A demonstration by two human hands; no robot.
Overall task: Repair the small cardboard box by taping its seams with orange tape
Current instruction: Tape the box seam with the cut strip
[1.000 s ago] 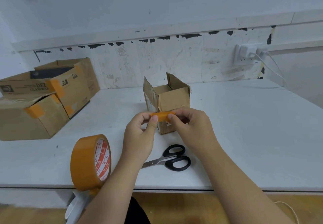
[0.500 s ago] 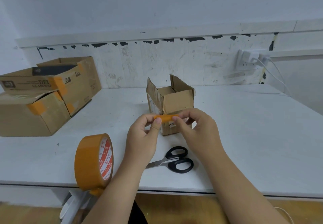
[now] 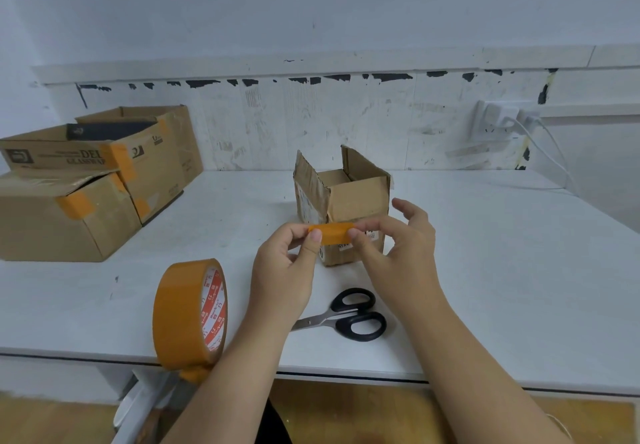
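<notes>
A small cardboard box (image 3: 356, 194) stands upright in the middle of the white table, its top flaps open. Just in front of its near corner I hold a short strip of orange tape (image 3: 332, 232) stretched level between both hands. My left hand (image 3: 287, 270) pinches the strip's left end with thumb and forefinger. My right hand (image 3: 398, 253) pinches the right end, its other fingers spread. The orange tape roll (image 3: 188, 315) stands on edge at the table's front left, a loose tail hanging over the edge.
Black-handled scissors (image 3: 346, 319) lie shut on the table (image 3: 502, 270) below my hands. Three larger cardboard boxes (image 3: 86, 194) patched with orange tape sit at the left. A wall socket with a white plug and cable (image 3: 502, 124) is at the back right.
Both hands and the tape strip have stayed in front of the box. My right hand's outer fingers have spread apart. The view has shifted a little.
</notes>
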